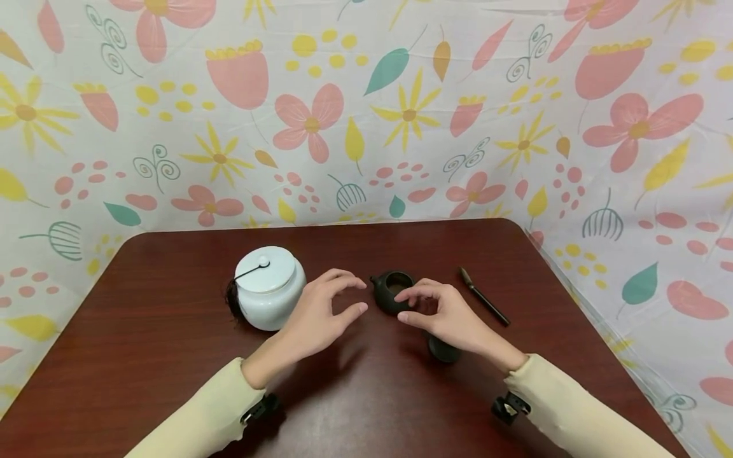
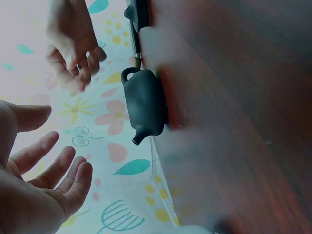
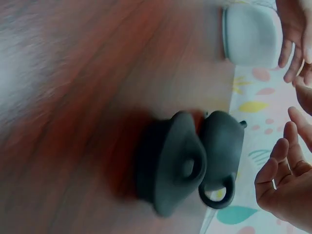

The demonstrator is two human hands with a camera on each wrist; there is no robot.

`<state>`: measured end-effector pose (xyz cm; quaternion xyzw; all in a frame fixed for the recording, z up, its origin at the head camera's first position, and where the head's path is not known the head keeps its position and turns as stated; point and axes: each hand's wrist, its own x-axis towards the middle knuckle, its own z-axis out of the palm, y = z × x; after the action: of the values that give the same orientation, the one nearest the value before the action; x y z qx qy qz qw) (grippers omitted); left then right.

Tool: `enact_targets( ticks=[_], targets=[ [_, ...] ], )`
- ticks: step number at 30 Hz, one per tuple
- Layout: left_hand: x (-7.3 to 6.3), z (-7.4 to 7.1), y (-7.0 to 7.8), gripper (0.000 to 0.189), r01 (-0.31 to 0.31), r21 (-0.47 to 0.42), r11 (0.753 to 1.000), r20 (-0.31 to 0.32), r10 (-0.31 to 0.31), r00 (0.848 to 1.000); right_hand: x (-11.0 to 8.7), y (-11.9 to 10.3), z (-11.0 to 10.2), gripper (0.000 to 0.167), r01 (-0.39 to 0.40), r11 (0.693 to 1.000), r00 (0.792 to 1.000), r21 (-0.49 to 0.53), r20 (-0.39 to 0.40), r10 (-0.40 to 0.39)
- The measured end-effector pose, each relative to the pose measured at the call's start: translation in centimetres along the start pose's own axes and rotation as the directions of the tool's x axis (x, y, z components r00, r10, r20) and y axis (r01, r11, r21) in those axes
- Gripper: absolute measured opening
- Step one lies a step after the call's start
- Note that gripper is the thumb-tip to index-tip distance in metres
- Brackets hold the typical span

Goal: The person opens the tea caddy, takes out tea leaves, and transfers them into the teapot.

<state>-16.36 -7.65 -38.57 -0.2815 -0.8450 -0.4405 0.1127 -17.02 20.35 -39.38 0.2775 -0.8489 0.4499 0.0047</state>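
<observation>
A small dark teapot (image 1: 383, 298) stands upright with its top uncovered, between my two hands. Its spout faces left, and its loop handle (image 2: 127, 74) shows in the left wrist view. My left hand (image 1: 321, 315) hovers left of the teapot, fingers relaxed, holding nothing. Just over the teapot's right side is my right hand (image 1: 443, 316), its fingers loosely bent around air and hiding part of the pot. Below that hand lies a dark lid-like piece (image 1: 443, 350), partly hidden; the right wrist view shows the loop on top of this piece (image 3: 170, 165).
Left of my left hand sits a white lidded jar (image 1: 272, 305) with a dark tassel (image 1: 231, 299) hanging down its side. A writing brush (image 1: 483, 297) lies at the right. The brown table (image 1: 143, 337) meets a flower-patterned cloth (image 1: 355, 127) behind.
</observation>
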Motion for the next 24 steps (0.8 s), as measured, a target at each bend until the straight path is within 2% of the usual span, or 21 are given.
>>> enact_targets(
  ticks=[9,13,19,24],
  targets=[
    [-2.1,-1.3,0.1,0.023,-0.005,-0.015,1.000,-0.005,0.005,1.000,1.7,-0.9,1.5,0.027,-0.009,0.999,1.000,0.045,0.017,0.008],
    [-3.0,-2.2,0.2,0.024,-0.013,-0.024,1.000,-0.032,0.012,0.999,2.5,-1.2,2.2,0.029,0.004,0.998,1.000,0.067,0.017,-0.005],
    [-4.0,-3.9,-0.1,0.028,-0.056,-0.012,0.998,-0.108,0.054,0.993,3.5,-1.7,3.1,0.031,0.025,0.995,0.999,0.096,0.022,-0.027],
    [-4.6,-5.5,-0.4,0.032,-0.094,0.029,0.995,-0.204,0.098,0.974,4.4,-1.8,3.8,0.034,0.020,0.993,0.999,0.120,0.040,-0.025]
  ],
)
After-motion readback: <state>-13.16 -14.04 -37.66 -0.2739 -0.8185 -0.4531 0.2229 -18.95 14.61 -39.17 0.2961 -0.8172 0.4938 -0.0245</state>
